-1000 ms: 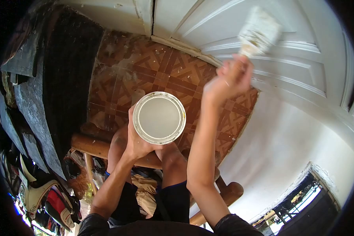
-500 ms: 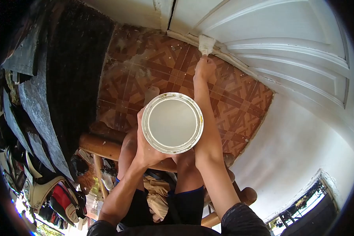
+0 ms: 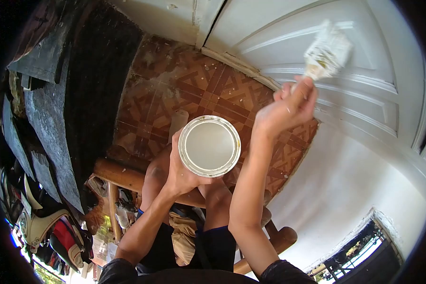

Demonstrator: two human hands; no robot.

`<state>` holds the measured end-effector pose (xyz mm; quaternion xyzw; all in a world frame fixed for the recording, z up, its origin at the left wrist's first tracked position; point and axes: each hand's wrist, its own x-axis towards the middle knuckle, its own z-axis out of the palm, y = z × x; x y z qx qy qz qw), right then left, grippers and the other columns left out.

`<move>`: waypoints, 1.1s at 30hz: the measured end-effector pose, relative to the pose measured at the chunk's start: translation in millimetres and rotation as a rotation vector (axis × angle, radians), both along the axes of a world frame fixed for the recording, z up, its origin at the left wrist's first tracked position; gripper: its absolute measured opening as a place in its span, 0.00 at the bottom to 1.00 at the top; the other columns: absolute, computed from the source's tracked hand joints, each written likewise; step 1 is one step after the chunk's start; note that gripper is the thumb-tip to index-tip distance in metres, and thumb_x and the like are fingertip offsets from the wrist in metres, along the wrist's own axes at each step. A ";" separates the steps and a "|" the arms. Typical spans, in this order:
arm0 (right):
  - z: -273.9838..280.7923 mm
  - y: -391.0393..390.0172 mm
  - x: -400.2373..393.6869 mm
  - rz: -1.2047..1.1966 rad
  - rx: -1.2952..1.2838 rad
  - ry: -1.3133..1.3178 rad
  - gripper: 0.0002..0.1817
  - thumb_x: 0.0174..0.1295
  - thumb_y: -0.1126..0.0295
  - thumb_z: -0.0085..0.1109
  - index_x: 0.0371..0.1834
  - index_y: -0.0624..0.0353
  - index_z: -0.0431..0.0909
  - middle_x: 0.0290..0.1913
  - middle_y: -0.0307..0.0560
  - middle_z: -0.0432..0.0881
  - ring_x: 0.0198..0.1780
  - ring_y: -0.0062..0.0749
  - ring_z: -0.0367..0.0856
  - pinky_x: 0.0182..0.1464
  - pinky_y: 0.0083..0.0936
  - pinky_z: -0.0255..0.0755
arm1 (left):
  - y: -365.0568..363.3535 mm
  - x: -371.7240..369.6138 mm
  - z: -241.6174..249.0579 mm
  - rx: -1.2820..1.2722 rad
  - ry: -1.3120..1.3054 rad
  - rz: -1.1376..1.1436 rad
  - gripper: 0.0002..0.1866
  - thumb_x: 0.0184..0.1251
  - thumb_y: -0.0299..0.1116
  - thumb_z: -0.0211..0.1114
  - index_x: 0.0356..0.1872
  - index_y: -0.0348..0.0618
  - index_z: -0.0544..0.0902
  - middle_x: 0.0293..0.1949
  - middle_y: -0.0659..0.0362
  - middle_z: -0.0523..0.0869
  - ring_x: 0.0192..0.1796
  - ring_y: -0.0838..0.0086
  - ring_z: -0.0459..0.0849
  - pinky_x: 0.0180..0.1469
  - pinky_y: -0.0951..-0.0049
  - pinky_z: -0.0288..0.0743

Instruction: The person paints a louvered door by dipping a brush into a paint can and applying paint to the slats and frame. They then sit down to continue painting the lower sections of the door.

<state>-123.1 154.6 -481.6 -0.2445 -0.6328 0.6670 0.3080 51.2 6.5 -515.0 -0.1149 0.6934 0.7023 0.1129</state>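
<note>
My left hand (image 3: pixel 182 173) is wrapped round the side of an open paint can (image 3: pixel 209 146), which holds pale white paint and has drips on its rim. The can sits above my knees at the middle of the view. Up and to the right, my right hand (image 3: pixel 291 106) grips a paintbrush (image 3: pixel 327 51) by its handle. White paint coats the bristles, which point up and away from me and overlap the white panelled door (image 3: pixel 288 38) in this view. Some white paint marks the back of that hand.
Below lies a brown patterned tile floor (image 3: pixel 194 85) with pale specks. A wooden seat (image 3: pixel 123 175) is under me. Dark boards (image 3: pixel 94 71) stand along the left, with a red, black and white bag (image 3: pixel 66 232) below them. A white wall (image 3: pixel 326 189) runs at right.
My right hand has lifted the paintbrush from the door's bottom edge near the floor, up and to the right. The can in my left hand has shifted only slightly.
</note>
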 end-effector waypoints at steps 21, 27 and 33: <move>-101.1 -17.7 153.8 0.286 -0.152 -0.994 0.14 0.68 0.65 0.58 0.28 0.65 0.78 0.21 0.42 0.76 0.19 0.26 0.72 0.21 0.26 0.60 | -2.2 -16.7 70.7 0.063 0.267 0.163 0.61 0.33 0.49 0.90 0.70 0.38 0.63 0.65 0.48 0.71 0.68 0.56 0.72 0.70 0.56 0.68; -140.2 -33.4 90.7 0.305 -0.202 -0.929 0.14 0.68 0.65 0.58 0.28 0.64 0.78 0.21 0.42 0.75 0.19 0.24 0.71 0.20 0.24 0.58 | -14.2 -18.4 30.9 -0.084 0.403 0.147 0.58 0.34 0.40 0.89 0.70 0.40 0.63 0.66 0.45 0.72 0.68 0.53 0.72 0.70 0.55 0.66; -168.4 -45.2 -15.3 0.231 -0.287 -0.769 0.14 0.68 0.66 0.59 0.28 0.64 0.78 0.21 0.41 0.75 0.17 0.20 0.69 0.18 0.21 0.54 | -31.5 -5.8 -0.8 -0.176 0.314 0.177 0.56 0.35 0.36 0.88 0.70 0.40 0.63 0.66 0.45 0.72 0.68 0.54 0.72 0.70 0.56 0.66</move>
